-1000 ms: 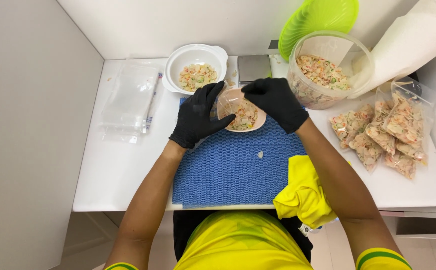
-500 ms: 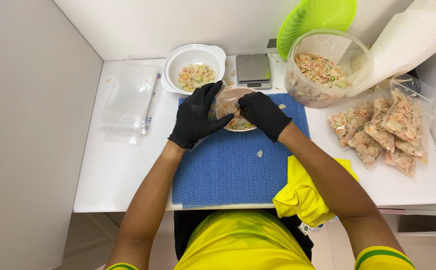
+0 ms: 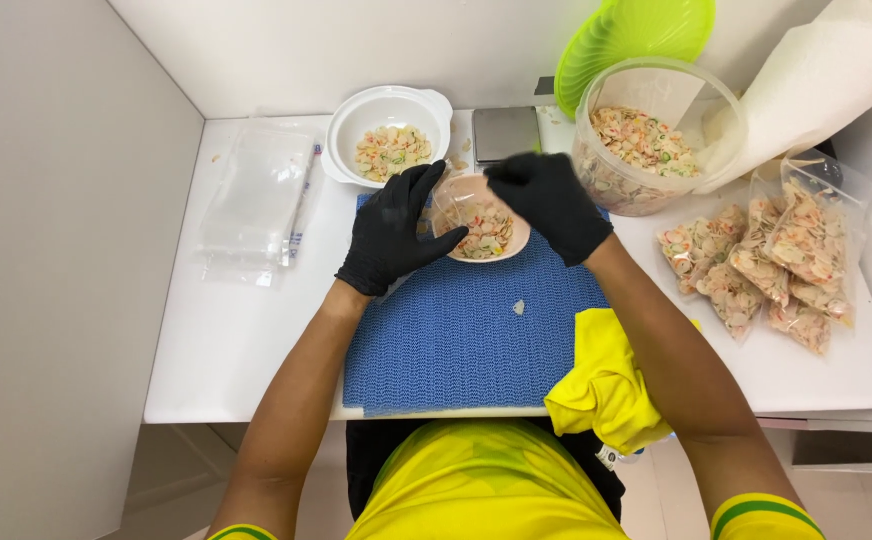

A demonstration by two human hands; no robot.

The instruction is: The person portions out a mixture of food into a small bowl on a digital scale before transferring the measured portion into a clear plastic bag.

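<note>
Left hand (image 3: 391,235): gloved, fingers curled on small clear bag (image 3: 468,215) of mixed chips.
Right hand (image 3: 548,203): gloved, pinching bag's top.
Underneath: blue mat (image 3: 456,340).

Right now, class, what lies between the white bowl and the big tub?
A small grey scale lies between the white bowl and tub, in the head view.
</note>
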